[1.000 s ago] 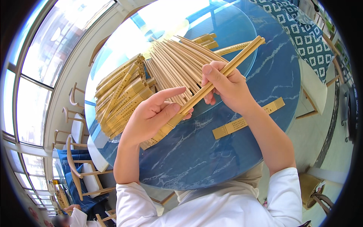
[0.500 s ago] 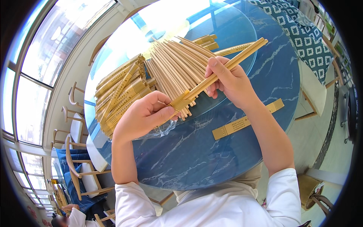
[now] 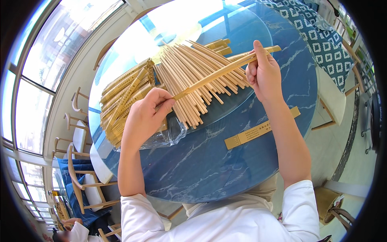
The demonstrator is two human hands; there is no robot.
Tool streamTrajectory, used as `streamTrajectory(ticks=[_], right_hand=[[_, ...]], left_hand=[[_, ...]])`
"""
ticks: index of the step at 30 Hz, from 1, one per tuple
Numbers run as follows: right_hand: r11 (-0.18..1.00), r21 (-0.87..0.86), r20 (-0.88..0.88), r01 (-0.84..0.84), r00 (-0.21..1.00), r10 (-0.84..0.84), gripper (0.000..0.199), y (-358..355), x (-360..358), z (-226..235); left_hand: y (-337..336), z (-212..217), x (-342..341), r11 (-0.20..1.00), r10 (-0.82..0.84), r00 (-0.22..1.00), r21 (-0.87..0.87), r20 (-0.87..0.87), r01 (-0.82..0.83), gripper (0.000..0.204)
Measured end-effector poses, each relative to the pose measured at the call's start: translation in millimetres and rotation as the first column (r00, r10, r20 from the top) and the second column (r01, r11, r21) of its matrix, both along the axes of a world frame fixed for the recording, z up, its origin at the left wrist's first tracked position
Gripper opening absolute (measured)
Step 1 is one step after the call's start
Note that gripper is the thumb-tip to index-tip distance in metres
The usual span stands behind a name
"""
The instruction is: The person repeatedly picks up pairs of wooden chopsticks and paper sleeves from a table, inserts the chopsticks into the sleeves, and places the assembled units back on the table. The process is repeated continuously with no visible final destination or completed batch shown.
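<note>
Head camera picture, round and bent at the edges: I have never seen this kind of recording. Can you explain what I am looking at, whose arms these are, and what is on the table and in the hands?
The picture comes from a wide fisheye camera worn on a person's head, looking down, so straight edges bend near the rim. The two bare forearms rising from the lower edge are the wearer's own.

Below them is a round blue marbled table. On it lies a fanned pile of loose wooden chopsticks, and to its left a stack of chopsticks in tan paper sleeves, partly on clear plastic wrap. One sleeved pair lies alone nearer the person.

The left hand pinches one end of a pair of chopsticks, and the right hand grips the other end, holding it above the pile.

Chairs and large windows show at the left.
</note>
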State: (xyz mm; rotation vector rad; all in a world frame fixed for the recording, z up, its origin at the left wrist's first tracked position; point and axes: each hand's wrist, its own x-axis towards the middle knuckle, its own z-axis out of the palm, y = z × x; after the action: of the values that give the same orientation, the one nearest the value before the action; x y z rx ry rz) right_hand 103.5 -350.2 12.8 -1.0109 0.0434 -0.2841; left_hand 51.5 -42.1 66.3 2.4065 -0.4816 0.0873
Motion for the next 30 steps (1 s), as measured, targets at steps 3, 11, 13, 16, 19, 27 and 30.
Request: streamTrajectory(ticks=[3,11,13,16,19,27,30], right_hand=[[0.992,-0.043,0.021,0.117,0.993,-0.116,0.034,-3,6,-3],[0.967,-0.215,-0.046,0.134,0.988,-0.147,0.021,-3,6,-2],[0.954,-0.285,-0.032,0.091,0.994,-0.104,0.024,-2,5,-6],[0.954,-0.296,-0.005,0.033,0.999,-0.036,0.027,7,0,-3],[0.95,-0.311,0.004,-0.014,1.0,0.016,0.035,12,-4,-1],[0.947,-0.301,0.019,-0.117,0.992,0.128,0.043,29,-16,-1],[0.94,-0.291,0.04,-0.179,0.979,0.199,0.043,39,-20,-6]], left_hand=[[-1,-2,2,1.0,-0.011,1.0,-0.004,0.01,0.011,0.012],[-7,-17,5,0.999,-0.042,0.974,0.028,0.221,0.036,0.013],[-8,-18,6,0.998,-0.046,0.973,0.047,0.228,0.036,0.012],[-7,-16,5,0.997,-0.044,0.972,0.072,0.232,0.028,0.01],[-7,-17,7,0.997,-0.066,0.949,0.067,0.307,0.047,0.009],[-14,-17,6,0.986,-0.134,0.882,0.145,0.451,0.076,0.008],[-17,-17,4,0.979,-0.179,0.88,0.169,0.44,0.115,0.008]])
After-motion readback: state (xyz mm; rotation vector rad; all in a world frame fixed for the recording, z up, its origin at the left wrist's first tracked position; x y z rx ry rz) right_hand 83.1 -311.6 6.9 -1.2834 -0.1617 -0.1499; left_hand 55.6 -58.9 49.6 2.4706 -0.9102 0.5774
